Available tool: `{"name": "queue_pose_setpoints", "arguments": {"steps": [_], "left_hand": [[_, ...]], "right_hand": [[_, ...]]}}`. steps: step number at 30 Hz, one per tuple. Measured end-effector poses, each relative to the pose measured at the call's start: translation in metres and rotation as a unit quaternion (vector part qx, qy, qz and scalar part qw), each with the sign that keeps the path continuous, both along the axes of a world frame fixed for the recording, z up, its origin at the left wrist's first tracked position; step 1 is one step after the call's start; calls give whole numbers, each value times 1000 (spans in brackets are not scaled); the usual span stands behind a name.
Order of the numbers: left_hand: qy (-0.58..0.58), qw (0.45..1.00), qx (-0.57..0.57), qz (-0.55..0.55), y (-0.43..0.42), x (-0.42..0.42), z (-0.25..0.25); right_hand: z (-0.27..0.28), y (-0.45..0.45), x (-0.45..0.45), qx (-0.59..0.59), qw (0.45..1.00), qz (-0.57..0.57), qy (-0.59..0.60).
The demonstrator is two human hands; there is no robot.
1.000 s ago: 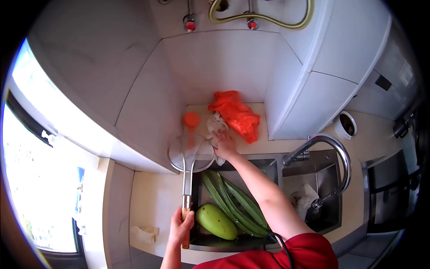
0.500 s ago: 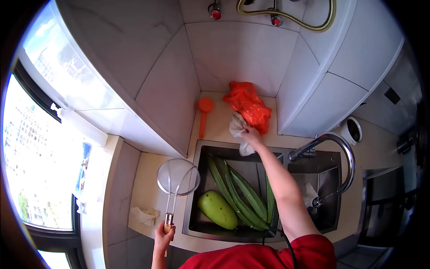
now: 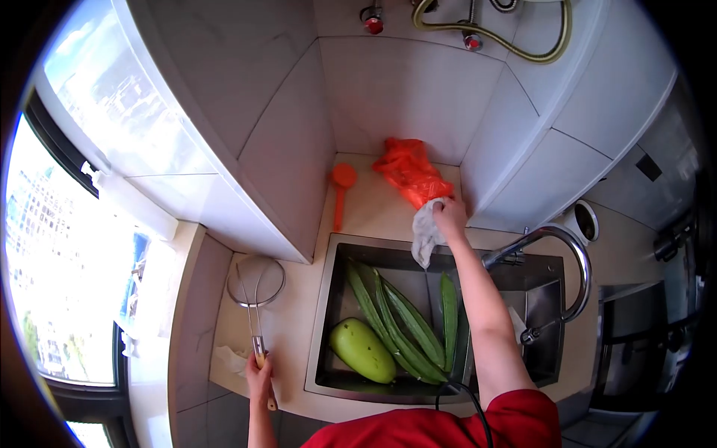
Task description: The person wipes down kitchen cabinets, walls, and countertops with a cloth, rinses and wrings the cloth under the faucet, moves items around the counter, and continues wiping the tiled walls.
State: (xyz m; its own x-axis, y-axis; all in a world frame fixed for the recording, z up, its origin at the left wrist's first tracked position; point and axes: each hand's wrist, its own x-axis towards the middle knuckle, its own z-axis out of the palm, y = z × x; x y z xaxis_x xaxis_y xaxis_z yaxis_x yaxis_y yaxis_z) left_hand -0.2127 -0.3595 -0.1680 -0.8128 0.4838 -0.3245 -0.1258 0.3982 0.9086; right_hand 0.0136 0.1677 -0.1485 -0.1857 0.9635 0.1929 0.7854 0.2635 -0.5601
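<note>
My left hand (image 3: 259,379) is closed around the wooden handle of a mesh strainer (image 3: 258,287), whose round basket is over the counter left of the sink. Out past the sink's back edge, my right hand (image 3: 450,216) grips a crumpled greyish-white cloth (image 3: 427,234), which hangs down toward the sink basin. Right behind that hand, a red plastic bag (image 3: 413,175) lies on the back counter. Below my right arm, the larger sink basin (image 3: 320,358) holds a plump green gourd (image 3: 363,349) and several long ridged green gourds (image 3: 403,336).
An orange scoop (image 3: 343,179) lies on the back counter. The curved chrome faucet (image 3: 582,269) arches over the smaller right basin (image 3: 549,358). A white pot (image 3: 582,222) stands behind it. Crumpled white tissue (image 3: 230,360) rests near my left hand. Tiled walls flank the alcove.
My right hand has moved right with the cloth, which now hangs beside the red bag. The strainer has shifted left and lower, away from the sink's edge.
</note>
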Motion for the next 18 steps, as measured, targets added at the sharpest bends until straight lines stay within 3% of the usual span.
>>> {"name": "queue_pose_setpoints", "arguments": {"steps": [1,3,4,6,7,9,10,12,13,14,15,16,18], "left_hand": [[0,1000,0,4,-1,-3,-2],[-2,1000,-2,9,-2,-8,-6],[-4,1000,-3,10,-2,-11,-8],[29,999,-39,-11,-5,-13,-11],[28,999,-41,-10,-5,-12,-12],[179,982,-52,-29,-2,-11,-16],[181,982,-54,-27,-4,-11,-19],[194,974,-114,-37,-10,-12,-22],[191,974,-115,-39,-5,-8,-21],[207,972,-111,3,3,-1,-18],[224,968,-108,44,9,5,-13],[226,967,-110,41,11,6,-9],[237,964,-114,34,14,8,-2]], "right_hand": [[18,-12,-9,0,1000,4,0],[41,-32,-26,209,975,67,25],[43,-29,-39,208,975,68,24],[45,-20,-66,201,946,227,117],[22,-14,-77,199,946,228,117],[-57,13,-110,197,931,299,-66],[-83,14,-124,197,931,301,-63],[-124,-7,-146,114,953,282,13],[-111,-35,-152,-57,949,271,152],[-86,-65,-148,-224,900,244,282],[-81,-84,-132,-38,942,318,98],[-77,-98,-123,149,913,369,-92],[-66,-95,-97,147,923,350,-67]]}}
